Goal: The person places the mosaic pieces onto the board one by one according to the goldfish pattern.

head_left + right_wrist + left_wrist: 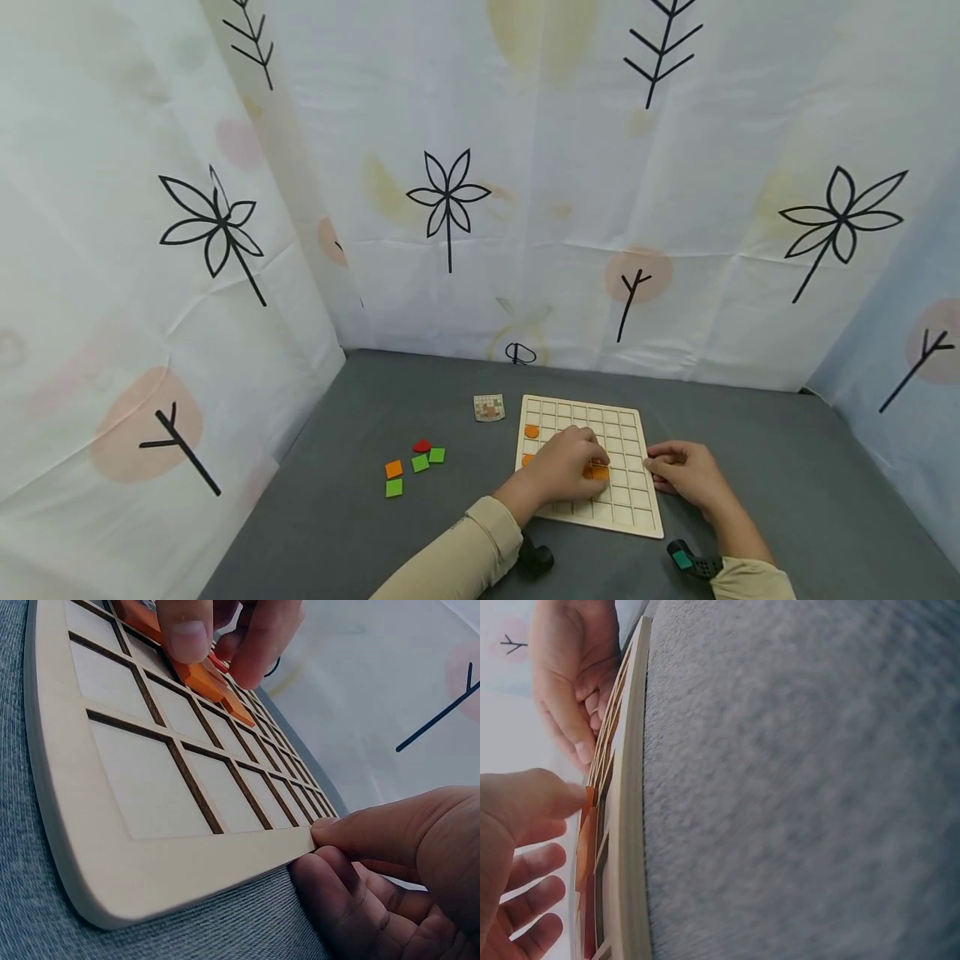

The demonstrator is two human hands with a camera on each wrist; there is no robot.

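Your right hand pinches the right edge of the wooden grid board, which lies flat on the grey table. Over the board, your left hand's thumb touches an orange piece; whether the fingers grasp it I cannot tell. Green tiles lie left of the board.

The place appears to be set up as a booth: a grey, cloth-covered bench is enclosed on three sides by white hangings, printed with black plant outlines and pastel patches. What sort of building lies beyond cannot be told.
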